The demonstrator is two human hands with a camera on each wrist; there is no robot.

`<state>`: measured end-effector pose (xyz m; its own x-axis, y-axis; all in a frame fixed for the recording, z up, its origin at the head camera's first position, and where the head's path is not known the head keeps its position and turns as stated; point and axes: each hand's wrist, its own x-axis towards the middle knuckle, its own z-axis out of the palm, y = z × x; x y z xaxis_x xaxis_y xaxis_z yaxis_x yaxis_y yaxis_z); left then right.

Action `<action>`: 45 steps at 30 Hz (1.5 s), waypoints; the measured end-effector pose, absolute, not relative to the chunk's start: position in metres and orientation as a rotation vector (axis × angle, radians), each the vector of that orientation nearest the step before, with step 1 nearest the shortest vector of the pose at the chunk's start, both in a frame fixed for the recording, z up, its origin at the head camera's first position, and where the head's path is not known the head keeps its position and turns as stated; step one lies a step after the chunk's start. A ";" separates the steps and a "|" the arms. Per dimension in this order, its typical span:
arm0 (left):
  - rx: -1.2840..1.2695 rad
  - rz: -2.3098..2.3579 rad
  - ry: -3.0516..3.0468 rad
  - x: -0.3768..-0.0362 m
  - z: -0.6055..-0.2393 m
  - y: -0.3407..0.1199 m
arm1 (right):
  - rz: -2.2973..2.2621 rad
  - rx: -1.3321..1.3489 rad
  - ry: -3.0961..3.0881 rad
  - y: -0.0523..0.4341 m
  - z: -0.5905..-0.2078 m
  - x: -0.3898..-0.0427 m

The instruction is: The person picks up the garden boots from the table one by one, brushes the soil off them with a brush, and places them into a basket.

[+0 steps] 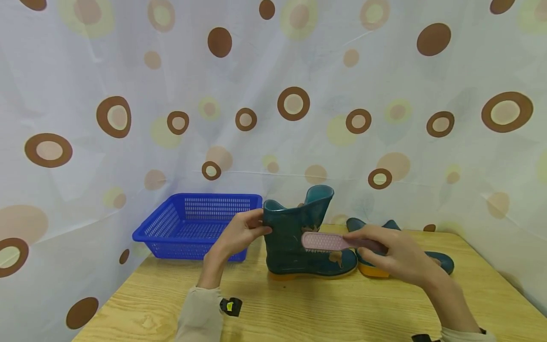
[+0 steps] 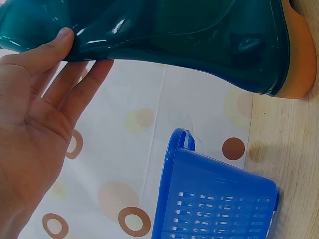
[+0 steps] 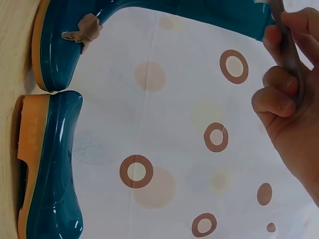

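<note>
A teal rubber boot [image 1: 295,237] with an orange sole stands upright on the wooden table [image 1: 299,308]. My left hand [image 1: 239,232] grips the back of its shaft near the top; in the left wrist view the left hand [image 2: 45,94] pinches the boot [image 2: 199,35] edge between thumb and fingers. My right hand [image 1: 397,256] holds a pink brush [image 1: 325,241] by its handle, with the bristles against the boot's side. In the right wrist view the right hand [image 3: 289,94] curls round the handle. A second teal boot [image 1: 427,259] lies on its side behind the right hand.
A blue plastic basket [image 1: 192,223] sits at the table's back left, also seen as the basket [image 2: 214,199] in the left wrist view. A dotted curtain [image 1: 273,95] hangs behind and beside the table. The second boot [image 3: 50,164] lies near the first boot's toe [image 3: 65,45].
</note>
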<state>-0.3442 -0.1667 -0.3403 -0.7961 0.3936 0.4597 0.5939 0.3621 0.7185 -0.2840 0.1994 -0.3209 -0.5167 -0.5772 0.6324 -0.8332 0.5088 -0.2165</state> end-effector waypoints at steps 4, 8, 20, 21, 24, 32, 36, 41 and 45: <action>-0.878 -1.423 -2.405 -0.345 -0.341 -0.167 | 0.720 1.194 -2.381 0.199 -0.321 -0.285; -0.866 -1.442 -2.404 -0.345 -0.341 -0.167 | 0.823 1.245 -2.411 0.201 -0.322 -0.287; -0.855 -1.438 -2.408 -0.345 -0.341 -0.167 | 0.833 1.190 -2.219 0.199 -0.323 -0.285; -0.851 -1.436 -2.411 -0.345 -0.341 -0.167 | 0.829 1.192 -2.234 0.198 -0.323 -0.286; -0.833 -1.432 -2.420 -0.345 -0.341 -0.167 | 0.806 1.212 -2.313 0.195 -0.325 -0.286; -0.832 -1.422 -2.419 -0.344 -0.341 -0.167 | 0.705 1.169 -2.667 0.193 -0.323 -0.284; -0.834 -1.419 -2.418 -0.344 -0.341 -0.167 | 0.734 1.173 -2.668 0.193 -0.324 -0.285; -0.838 -1.414 -2.422 -0.344 -0.341 -0.167 | 0.713 1.160 -2.383 0.193 -0.328 -0.287; -0.828 -1.416 -2.424 -0.344 -0.341 -0.167 | 0.598 1.102 -2.163 0.192 -0.325 -0.289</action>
